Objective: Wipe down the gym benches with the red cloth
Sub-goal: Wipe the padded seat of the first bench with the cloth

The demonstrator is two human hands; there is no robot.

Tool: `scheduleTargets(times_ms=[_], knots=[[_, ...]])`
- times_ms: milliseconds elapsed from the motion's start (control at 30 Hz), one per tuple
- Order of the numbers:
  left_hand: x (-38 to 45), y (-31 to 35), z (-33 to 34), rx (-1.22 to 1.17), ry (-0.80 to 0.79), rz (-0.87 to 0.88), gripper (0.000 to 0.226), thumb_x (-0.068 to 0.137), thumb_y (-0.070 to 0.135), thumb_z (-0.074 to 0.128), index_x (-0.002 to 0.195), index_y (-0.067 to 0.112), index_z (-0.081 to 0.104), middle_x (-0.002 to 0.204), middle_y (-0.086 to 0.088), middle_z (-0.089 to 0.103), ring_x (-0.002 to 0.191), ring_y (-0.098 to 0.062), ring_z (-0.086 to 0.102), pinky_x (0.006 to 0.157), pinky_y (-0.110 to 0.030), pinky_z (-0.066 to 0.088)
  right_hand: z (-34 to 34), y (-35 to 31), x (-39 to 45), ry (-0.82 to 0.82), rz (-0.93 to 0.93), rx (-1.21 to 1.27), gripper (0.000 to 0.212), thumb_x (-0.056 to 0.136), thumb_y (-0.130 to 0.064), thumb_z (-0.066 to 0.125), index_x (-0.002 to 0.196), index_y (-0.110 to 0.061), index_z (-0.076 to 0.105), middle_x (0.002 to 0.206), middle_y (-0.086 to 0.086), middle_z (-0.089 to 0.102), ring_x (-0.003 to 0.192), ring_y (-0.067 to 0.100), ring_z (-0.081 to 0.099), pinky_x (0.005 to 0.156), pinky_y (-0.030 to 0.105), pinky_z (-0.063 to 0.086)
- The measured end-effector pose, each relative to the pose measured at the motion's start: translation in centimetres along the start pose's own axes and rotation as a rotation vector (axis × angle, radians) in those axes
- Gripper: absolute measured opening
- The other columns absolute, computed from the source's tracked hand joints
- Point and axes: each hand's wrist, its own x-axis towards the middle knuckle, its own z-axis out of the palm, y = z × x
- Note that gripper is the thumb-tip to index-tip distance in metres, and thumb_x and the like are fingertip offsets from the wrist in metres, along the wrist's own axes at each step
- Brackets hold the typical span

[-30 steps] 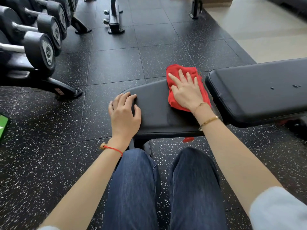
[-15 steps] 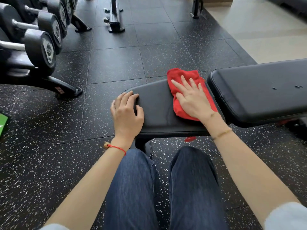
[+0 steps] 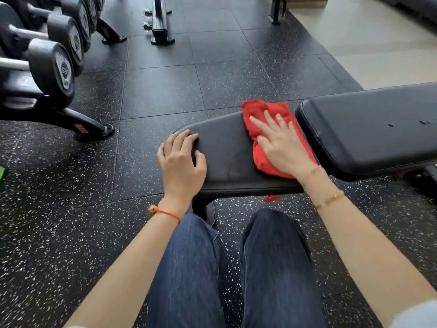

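Pressing fingers: the right hand (image 3: 282, 147) lies flat, fingers spread wide, palm down on the red cloth (image 3: 262, 138); it pins the cloth, no pinch at all.
Bracing fingers: the left hand (image 3: 181, 162) is curled over the left end of the seat pad (image 3: 227, 150), fingertips hooked on the rounded edge, holding nothing but the pad.
Cloth position: bunched on the right part of the seat pad, its far corner hanging past the far edge, right beside the gap before the back pad (image 3: 369, 129).
Done so far: hard to call! The seat pad looks dull and streak-free, no wet trail visible, so I cannot tell how much has been covered.
Left to do: by my reading, plenty; the back pad on the right carries a few small specks, and the cloth is not on it.
Surroundings: dumbbell rack (image 3: 47, 74) far left, speckled rubber floor (image 3: 165, 91) all round.
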Motion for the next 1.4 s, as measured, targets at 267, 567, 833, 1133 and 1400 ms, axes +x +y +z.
scheduleTargets(times_ms=[267, 567, 833, 1133, 1400], knots=[[0.0, 0.2, -0.1, -0.013, 0.0, -0.018, 0.038, 0.089, 0.017, 0.056, 0.126, 0.015, 0.064, 0.139, -0.001, 0.058, 0.137, -0.022, 0.043, 0.117, -0.047, 0.025, 0.9, -4.1, 0.5, -0.001, -0.082, -0.014, 0.056, 0.1, -0.031, 0.035, 0.153, -0.04, 0.018, 0.164, -0.001, 0.005, 0.151, 0.029, 0.005, 0.122, 0.049, 0.001], [-0.1, 0.1, 0.0, 0.01, -0.016, -0.006, 0.039, 0.09, 0.017, 0.055, 0.128, 0.015, 0.062, 0.141, -0.001, 0.056, 0.138, -0.022, 0.041, 0.118, -0.049, 0.023, -0.3, 2.3, -2.0, 0.036, 0.067, 0.003, 0.054, 0.101, -0.03, 0.035, 0.152, -0.04, 0.022, 0.164, 0.002, 0.009, 0.15, 0.032, 0.008, 0.121, 0.049, 0.005], [0.0, 0.1, 0.0, -0.005, -0.001, -0.011, 0.036, 0.088, 0.019, 0.057, 0.124, 0.018, 0.063, 0.137, 0.001, 0.058, 0.135, -0.021, 0.044, 0.116, -0.049, 0.026, -0.8, 3.3, -2.2, 0.053, 0.08, 0.114, 0.054, 0.102, -0.026, 0.036, 0.153, -0.037, 0.023, 0.164, 0.005, 0.006, 0.15, 0.034, 0.008, 0.122, 0.048, 0.007], [0.0, 0.3, 0.1, 0.004, -0.009, -0.017, 0.036, 0.088, 0.021, 0.055, 0.123, 0.018, 0.062, 0.137, 0.002, 0.057, 0.134, -0.021, 0.043, 0.116, -0.051, 0.026, -1.0, 3.2, -0.1, 0.014, 0.068, 0.101, 0.053, 0.102, -0.027, 0.034, 0.153, -0.036, 0.022, 0.164, 0.006, 0.002, 0.151, 0.033, 0.004, 0.123, 0.044, 0.001], [-0.2, 0.6, -0.8, -0.007, -0.062, -0.024, 0.036, 0.093, 0.016, 0.053, 0.129, 0.014, 0.06, 0.143, -0.004, 0.053, 0.138, -0.024, 0.041, 0.118, -0.048, 0.025, 1.1, -5.7, 0.1, -0.033, -0.214, -0.033, 0.057, 0.1, -0.029, 0.036, 0.154, -0.037, 0.018, 0.164, 0.003, 0.006, 0.151, 0.029, 0.008, 0.122, 0.047, 0.003]])
